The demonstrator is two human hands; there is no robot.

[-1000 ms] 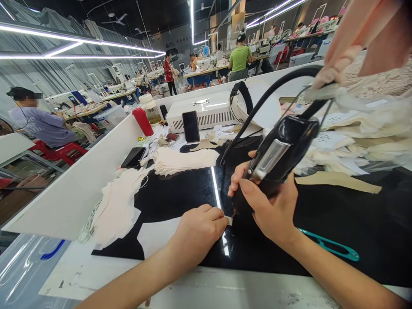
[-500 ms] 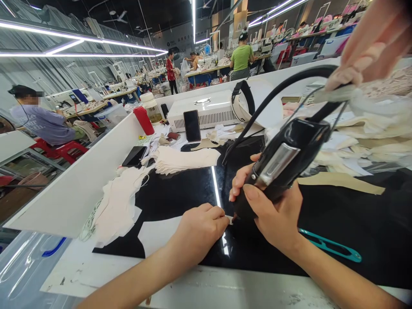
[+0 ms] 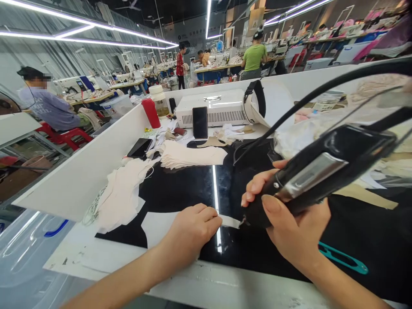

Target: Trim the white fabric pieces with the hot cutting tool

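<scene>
Left hand (image 3: pixel 195 231) palm-down, right hand (image 3: pixel 298 236) gripping tool (image 3: pixel 322 169)

From the person's head, the one camera looks forward and down, close over left hand (image 3: pixel 195 229), right hand (image 3: pixel 298 234) and bench (image 3: pixel 231 279), the far wall (image 3: pixel 193 31) well beyond

A person's bare forearms (image 3: pixel 128 277) reach up from the lower frame, left hand (image 3: pixel 195 229) palm-down with fingers curled at lower center, right hand (image 3: pixel 294 225) wrapped in a grip right of center, thumb angled upper left.
</scene>
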